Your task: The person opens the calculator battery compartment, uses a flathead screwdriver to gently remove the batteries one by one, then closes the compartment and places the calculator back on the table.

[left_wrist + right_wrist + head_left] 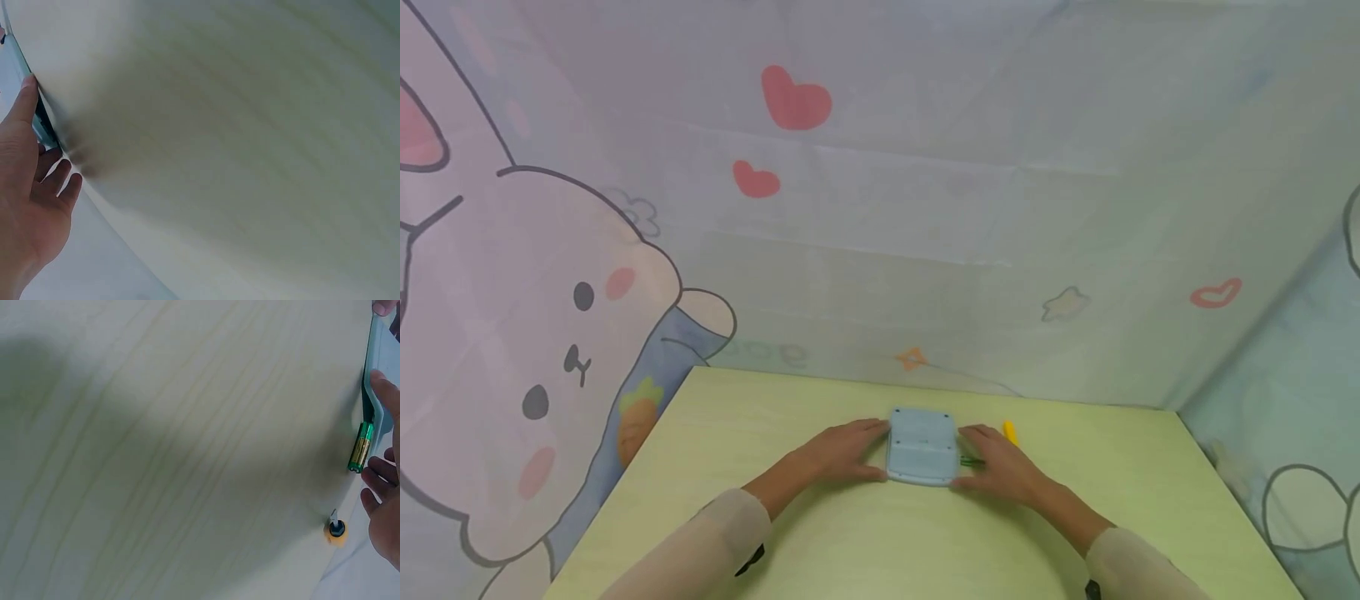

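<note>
A light-blue flat plastic device [922, 446], shaped like a desk calculator, lies on the yellow table with its back up and dark screw holes showing. At its left side my left hand [847, 450] holds the edge, thumb at the near corner and fingers toward the far one. My right hand [1000, 467] grips the opposite edge in the same way. Green batteries [360, 447] lie right beside the device, under the right hand's palm side. Past that hand's fingers is a yellow-handled screwdriver [1011, 432], partly hidden in the head view.
The pale yellow tabletop [850, 542] stretches around the hands. A cloth backdrop [925, 250] with hearts and a cartoon rabbit hangs behind the table's far edge and along the sides.
</note>
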`<move>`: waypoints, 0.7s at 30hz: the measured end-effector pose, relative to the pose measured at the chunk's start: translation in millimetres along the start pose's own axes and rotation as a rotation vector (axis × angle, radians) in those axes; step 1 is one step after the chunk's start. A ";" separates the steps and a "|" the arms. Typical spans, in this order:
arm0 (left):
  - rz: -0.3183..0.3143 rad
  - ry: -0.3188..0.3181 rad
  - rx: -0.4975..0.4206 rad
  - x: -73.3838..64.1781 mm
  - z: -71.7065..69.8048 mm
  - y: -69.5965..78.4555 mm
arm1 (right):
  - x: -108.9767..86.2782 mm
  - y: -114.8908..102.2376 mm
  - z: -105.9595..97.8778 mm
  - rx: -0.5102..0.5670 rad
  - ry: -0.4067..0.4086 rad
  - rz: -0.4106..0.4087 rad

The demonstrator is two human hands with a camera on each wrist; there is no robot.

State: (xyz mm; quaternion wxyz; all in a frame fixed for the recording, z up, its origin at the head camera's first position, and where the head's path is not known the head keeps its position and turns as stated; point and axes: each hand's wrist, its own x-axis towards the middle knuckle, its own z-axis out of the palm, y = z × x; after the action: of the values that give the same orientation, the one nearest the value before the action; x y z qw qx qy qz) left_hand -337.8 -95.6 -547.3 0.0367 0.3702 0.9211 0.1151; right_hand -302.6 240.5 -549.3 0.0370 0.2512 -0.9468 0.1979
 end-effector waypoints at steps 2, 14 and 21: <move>0.008 0.003 0.007 -0.1 0.6 0.2 | -1.1 1.4 0.3 0.005 -0.014 0.006; 0.018 0.013 0.004 1.7 5.4 -2.3 | -0.4 2.0 1.8 0.032 -0.059 -0.046; 0.029 0.031 0.007 3.2 8.9 -1.7 | 0.3 1.9 2.9 0.012 -0.065 -0.065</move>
State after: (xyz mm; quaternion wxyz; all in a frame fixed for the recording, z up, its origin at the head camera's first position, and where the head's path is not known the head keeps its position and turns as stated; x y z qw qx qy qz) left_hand -339.9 -92.9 -556.3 0.0194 0.3820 0.9164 0.1180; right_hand -303.7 240.7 -552.6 0.0109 0.2883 -0.9376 0.1942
